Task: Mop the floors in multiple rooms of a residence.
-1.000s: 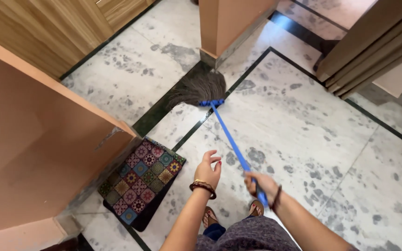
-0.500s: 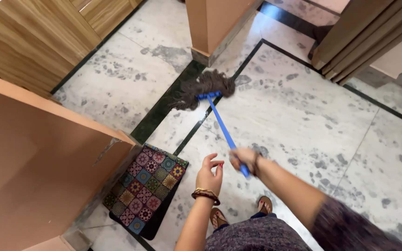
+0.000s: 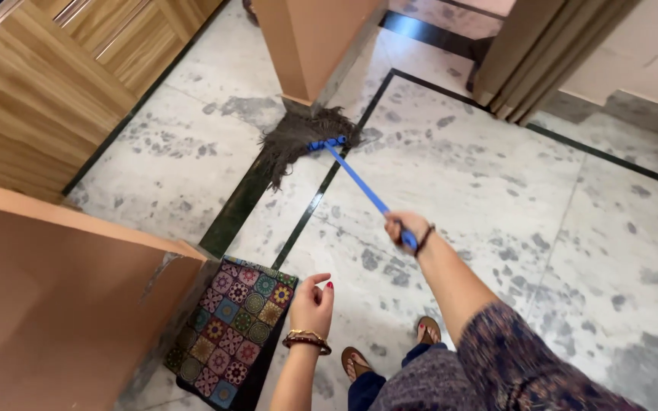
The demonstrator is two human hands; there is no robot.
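My right hand (image 3: 405, 229) grips the near end of a blue mop handle (image 3: 356, 176), arm stretched forward. The handle slants up and left to a grey string mop head (image 3: 298, 137), which lies spread on the marble floor (image 3: 496, 175) against the base of a peach pillar (image 3: 306, 46). My left hand (image 3: 312, 304), wearing bangles at the wrist, hangs free with fingers loosely curled and holds nothing. It hovers just right of a colourful patterned doormat (image 3: 234, 323). My sandalled feet (image 3: 390, 350) show at the bottom.
A peach wall corner (image 3: 62, 304) juts out at the left above the mat. Wooden doors (image 3: 47, 84) stand at the upper left. A beige door frame (image 3: 542, 46) stands at the upper right. Dark inlay strips (image 3: 321, 190) cross the floor.
My right arm has pushed forward, sliding the mop head up to the pillar base. My left hand has dropped back toward the mat. The view has shifted forward.
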